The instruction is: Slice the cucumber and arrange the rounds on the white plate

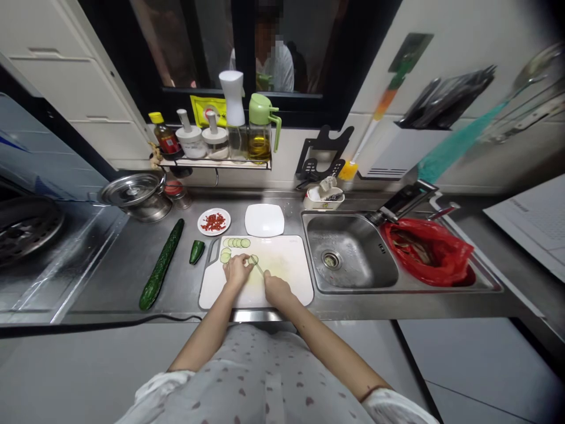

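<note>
On the white cutting board (289, 268), the left hand (237, 271) curls its grip closed over a cucumber piece (253, 259). The right hand (276, 288) has its grip clenched round a knife (259, 268), with the blade at the piece. Cut slices (236, 242) lie at the board's far left. Beyond, a round dish (201, 228) holds red chilli (213, 222). Right of the sink (353, 253), 1 red bag (435, 250) fills a basin.

Cool, even light falls from overhead, bright enough to show the whole kitchen. The steel desk (132, 259) gives back a dull sheen, with stronger glints in the sink (366, 265). The window (198, 47) is dark and carries faint reflections. The middle, around the white cutting board (286, 265), is sharp. Toward the edges the wide lens bows straight lines, the wall rack (445, 97) smears, and the corners darken.
</note>
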`<state>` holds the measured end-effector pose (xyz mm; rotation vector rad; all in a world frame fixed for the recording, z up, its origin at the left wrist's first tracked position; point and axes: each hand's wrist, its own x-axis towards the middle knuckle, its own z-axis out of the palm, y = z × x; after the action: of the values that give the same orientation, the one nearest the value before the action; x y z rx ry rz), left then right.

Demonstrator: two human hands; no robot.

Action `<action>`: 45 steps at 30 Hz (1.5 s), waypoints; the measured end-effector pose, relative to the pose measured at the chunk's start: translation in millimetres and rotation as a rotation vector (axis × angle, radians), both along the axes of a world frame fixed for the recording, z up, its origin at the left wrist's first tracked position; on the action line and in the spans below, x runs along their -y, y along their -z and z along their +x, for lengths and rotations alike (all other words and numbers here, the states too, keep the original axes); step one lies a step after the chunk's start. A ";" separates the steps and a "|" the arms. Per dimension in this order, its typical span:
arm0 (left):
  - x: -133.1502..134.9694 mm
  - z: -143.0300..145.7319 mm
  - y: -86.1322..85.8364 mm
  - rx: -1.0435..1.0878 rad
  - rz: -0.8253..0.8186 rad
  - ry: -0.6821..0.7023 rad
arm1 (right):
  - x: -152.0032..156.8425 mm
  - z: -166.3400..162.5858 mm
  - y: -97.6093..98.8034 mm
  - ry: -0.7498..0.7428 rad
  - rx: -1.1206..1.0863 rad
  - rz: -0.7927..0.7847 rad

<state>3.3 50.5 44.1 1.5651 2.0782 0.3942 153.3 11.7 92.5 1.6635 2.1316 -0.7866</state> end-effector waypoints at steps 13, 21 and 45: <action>-0.9 -0.5 -0.9 -0.007 -0.016 -0.004 | -7.4 1.2 -12.1 -0.032 0.012 -0.006; 0.6 -0.4 -3.4 -0.008 -0.019 0.000 | -11.4 5.7 -15.4 -0.089 0.031 0.035; 1.3 -0.6 1.0 -0.036 -0.019 0.000 | -4.6 17.8 -7.3 -0.074 0.012 0.032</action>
<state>2.7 49.2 43.1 1.5718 2.1032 0.3481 171.1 16.4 99.7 1.5911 2.1948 -0.7225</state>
